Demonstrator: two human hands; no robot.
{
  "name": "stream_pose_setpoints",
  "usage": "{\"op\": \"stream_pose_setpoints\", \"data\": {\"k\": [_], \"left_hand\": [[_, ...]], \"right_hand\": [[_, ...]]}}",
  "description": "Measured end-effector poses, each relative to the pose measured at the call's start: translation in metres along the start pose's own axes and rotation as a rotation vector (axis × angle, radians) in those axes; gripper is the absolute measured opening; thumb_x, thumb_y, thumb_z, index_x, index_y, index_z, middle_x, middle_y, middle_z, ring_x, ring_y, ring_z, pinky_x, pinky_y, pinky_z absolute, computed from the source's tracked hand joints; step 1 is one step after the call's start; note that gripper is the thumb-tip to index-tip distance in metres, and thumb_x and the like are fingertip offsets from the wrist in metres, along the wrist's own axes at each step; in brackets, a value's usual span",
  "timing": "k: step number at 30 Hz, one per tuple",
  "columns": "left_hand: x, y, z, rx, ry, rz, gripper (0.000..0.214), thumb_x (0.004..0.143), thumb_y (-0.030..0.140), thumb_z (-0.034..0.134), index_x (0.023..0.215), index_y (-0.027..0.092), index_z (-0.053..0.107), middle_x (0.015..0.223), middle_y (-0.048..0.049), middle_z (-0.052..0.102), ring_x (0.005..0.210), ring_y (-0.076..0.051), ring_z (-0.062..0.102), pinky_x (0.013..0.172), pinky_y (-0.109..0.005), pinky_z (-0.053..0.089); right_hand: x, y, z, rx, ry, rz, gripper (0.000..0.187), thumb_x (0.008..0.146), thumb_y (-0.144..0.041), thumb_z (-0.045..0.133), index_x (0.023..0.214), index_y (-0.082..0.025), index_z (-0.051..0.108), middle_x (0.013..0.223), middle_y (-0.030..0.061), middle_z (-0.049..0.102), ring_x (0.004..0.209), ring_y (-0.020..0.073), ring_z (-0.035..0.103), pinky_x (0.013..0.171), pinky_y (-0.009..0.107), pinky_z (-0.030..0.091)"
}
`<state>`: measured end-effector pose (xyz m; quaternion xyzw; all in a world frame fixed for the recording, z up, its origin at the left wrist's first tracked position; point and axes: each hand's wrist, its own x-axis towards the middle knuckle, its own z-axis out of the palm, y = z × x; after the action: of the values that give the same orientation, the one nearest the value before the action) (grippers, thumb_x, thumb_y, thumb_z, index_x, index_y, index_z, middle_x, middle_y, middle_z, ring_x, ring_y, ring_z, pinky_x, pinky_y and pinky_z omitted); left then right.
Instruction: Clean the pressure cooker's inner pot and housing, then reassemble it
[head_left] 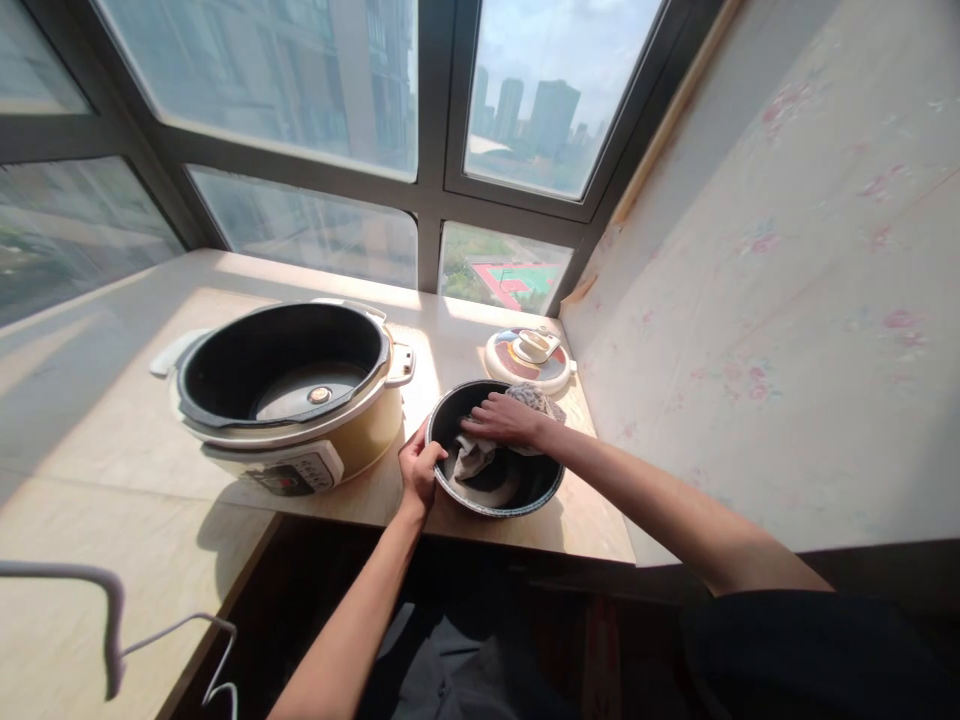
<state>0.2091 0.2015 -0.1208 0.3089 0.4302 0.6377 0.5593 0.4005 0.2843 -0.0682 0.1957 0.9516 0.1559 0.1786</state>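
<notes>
My left hand (421, 464) is closed on the left rim of a dark inner pot (536, 490), thumb over the edge. The pot sits near the front edge of the stone sill. Inside it, my right hand (504, 418) presses a crumpled patterned cloth (474, 458), its fingers curled over the fabric. Part of the cloth bunches up at the pot's far right rim. To the left stands an electric pressure cooker (375, 440), lidless, its dark cavity showing. Behind the pot lies its round lid (495, 358) with a pale handle on top.
Framed windows (431, 200) rise behind the sill (442, 330). A wall with flowered paper (750, 350) bounds the right side. Bent wire or tubing (112, 620) juts in at the lower left. The sill's front edge runs just below the pot.
</notes>
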Motion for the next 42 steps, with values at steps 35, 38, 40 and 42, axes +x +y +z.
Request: {"op": "stream_pose_setpoints", "data": {"k": [35, 38, 40, 42], "left_hand": [[-0.004, -0.002, 0.008, -0.2, -0.011, 0.012, 0.037, 0.057, 0.021, 0.063, 0.09, 0.016, 0.078, 0.084, -0.003, 0.069, 0.078, -0.017, 0.058, 0.068, -0.025, 0.045], [-0.003, -0.008, 0.008, -0.207, -0.004, 0.029, 0.043, 0.059, 0.021, 0.065, 0.1, 0.014, 0.078, 0.087, -0.004, 0.072, 0.078, -0.018, 0.06, 0.069, -0.026, 0.047], [-0.002, -0.011, 0.008, -0.208, 0.009, 0.03, 0.044, 0.061, 0.021, 0.066, 0.103, 0.013, 0.078, 0.086, -0.0038, 0.072, 0.077, -0.018, 0.061, 0.07, -0.026, 0.047], [-0.002, -0.014, 0.009, -0.234, 0.016, 0.023, 0.046, 0.062, 0.022, 0.067, 0.106, 0.014, 0.077, 0.093, -0.0047, 0.074, 0.086, -0.02, 0.065, 0.079, -0.028, 0.05]], "right_hand": [[0.011, -0.025, -0.005, 0.35, 0.571, 0.768, 0.075, 0.076, 0.0, 0.037, 0.151, 0.006, 0.032, 0.157, 0.0319, 0.034, 0.152, 0.0352, 0.026, 0.119, 0.056, 0.032], [0.032, -0.041, -0.017, 0.579, 0.651, 0.748, 0.061, 0.075, -0.011, 0.047, 0.135, -0.002, 0.049, 0.14, 0.0277, 0.053, 0.136, 0.035, 0.046, 0.112, 0.052, 0.041], [0.039, -0.054, -0.03, 0.77, 0.699, 0.751, 0.045, 0.075, -0.021, 0.055, 0.119, -0.01, 0.056, 0.121, 0.0202, 0.063, 0.114, 0.0315, 0.058, 0.101, 0.047, 0.049], [0.038, -0.064, -0.043, 0.937, 0.725, 0.767, 0.041, 0.072, -0.025, 0.06, 0.112, -0.014, 0.058, 0.113, 0.0145, 0.065, 0.104, 0.0278, 0.06, 0.097, 0.042, 0.05]]}}
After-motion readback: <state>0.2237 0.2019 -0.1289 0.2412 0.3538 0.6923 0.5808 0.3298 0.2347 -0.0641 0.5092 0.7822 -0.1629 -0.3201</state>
